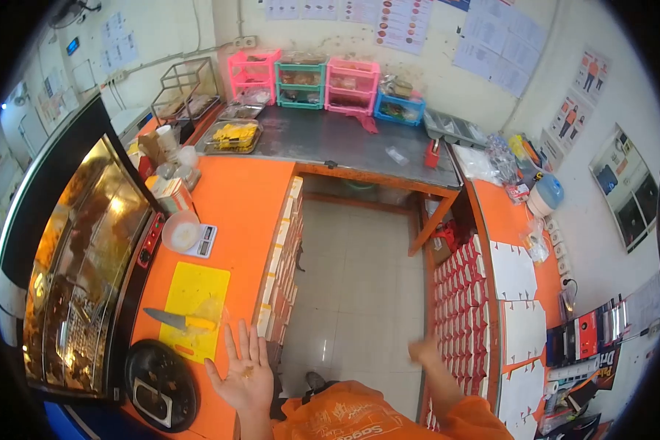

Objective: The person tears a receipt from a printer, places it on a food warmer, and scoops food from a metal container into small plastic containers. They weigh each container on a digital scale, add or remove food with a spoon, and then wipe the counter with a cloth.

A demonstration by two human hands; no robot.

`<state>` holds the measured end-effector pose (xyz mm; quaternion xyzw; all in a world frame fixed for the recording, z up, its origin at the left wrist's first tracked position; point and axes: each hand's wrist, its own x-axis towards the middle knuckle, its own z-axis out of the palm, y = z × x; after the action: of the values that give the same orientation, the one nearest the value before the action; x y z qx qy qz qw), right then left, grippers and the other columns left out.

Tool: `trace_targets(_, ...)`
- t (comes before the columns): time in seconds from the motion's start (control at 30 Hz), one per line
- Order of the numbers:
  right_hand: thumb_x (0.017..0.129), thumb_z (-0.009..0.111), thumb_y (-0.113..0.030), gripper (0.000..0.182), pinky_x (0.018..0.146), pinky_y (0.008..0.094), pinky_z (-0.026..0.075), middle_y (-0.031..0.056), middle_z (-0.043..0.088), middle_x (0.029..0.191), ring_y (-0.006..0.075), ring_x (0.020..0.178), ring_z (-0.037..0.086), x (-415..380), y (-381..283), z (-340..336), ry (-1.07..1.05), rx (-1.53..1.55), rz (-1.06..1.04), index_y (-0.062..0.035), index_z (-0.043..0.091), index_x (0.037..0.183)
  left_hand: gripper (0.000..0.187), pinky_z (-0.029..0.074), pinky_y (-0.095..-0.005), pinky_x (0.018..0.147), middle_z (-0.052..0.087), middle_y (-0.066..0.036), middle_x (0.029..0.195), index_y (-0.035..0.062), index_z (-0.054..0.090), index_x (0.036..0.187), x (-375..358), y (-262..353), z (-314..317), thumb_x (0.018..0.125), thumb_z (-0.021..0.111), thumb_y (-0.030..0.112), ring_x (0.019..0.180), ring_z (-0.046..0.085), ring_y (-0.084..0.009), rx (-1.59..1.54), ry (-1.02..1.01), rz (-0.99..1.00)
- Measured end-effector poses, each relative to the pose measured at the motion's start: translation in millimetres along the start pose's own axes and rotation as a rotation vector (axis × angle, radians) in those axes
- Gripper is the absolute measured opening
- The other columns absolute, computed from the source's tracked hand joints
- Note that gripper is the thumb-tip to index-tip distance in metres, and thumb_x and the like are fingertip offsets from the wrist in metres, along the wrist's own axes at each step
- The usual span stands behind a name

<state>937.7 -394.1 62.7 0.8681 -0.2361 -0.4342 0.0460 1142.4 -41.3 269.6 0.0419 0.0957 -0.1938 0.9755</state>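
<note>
My left hand (246, 372) is held palm up with its fingers spread, beside the orange counter's edge. Small brownish crumbs or marks show on the palm, too fine to name. Just left of it lies a yellow cutting board (198, 293), and across the board rests a knife (176, 320) with a yellow handle. My right hand (425, 353) is over the floor gap, near the stacked red and white boxes (458, 315); it is blurred and its fingers cannot be made out.
A lit glass display case (88, 271) stands at the left. Near it are a round black tray (160, 385) and a kitchen scale (203, 240) with a bowl (181, 232). A grey-topped table (301, 132) with coloured drawer units crosses the back. White sheets (521, 271) lie on the right counter.
</note>
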Motion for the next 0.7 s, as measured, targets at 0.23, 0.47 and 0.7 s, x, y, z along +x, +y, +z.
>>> trace_targets(0.23, 0.083, 0.057, -0.051, 0.058, 0.094, 0.0397, 0.045, 0.0225, 0.061, 0.114, 0.0358, 0.109, 0.057, -16, -19, 150, -0.077, 0.731, -0.031, -0.0030, 0.062, 0.115, 0.070, 0.021, -0.0413, 0.113, 0.026, -0.013, 0.150, 0.0132, 0.026, 0.145, 56, -16, -3, 0.090, 0.044, 0.054, 0.137, 0.027, -0.0287, -0.073, 0.091, -0.005)
trace_targets(0.47, 0.082, 0.062, -0.042, 0.052, 0.084, 0.0377, 0.049, 0.0210, 0.067, 0.095, 0.0343, 0.092, 0.064, 86, -18, 25, 0.233, 0.903, -0.065, -0.0003, 0.060, 0.114, 0.069, 0.022, -0.0412, 0.113, 0.026, -0.013, 0.150, 0.0141, 0.028, 0.145, 138, -38, -17, 0.090, 0.043, 0.054, 0.138, 0.026, -0.0279, -0.025, 0.106, 0.005)
trace_targets(0.7, 0.084, 0.062, -0.031, 0.041, 0.075, 0.0378, 0.051, 0.0211, 0.067, 0.086, 0.0322, 0.083, 0.065, 212, -43, -177, 0.263, 0.912, -0.379, -0.0004, 0.059, 0.111, 0.069, 0.022, -0.0400, 0.113, 0.027, -0.013, 0.149, 0.0136, 0.030, 0.144, 283, -60, -32, 0.090, 0.044, 0.054, 0.137, 0.026, -0.0279, 0.031, 0.054, 0.037)
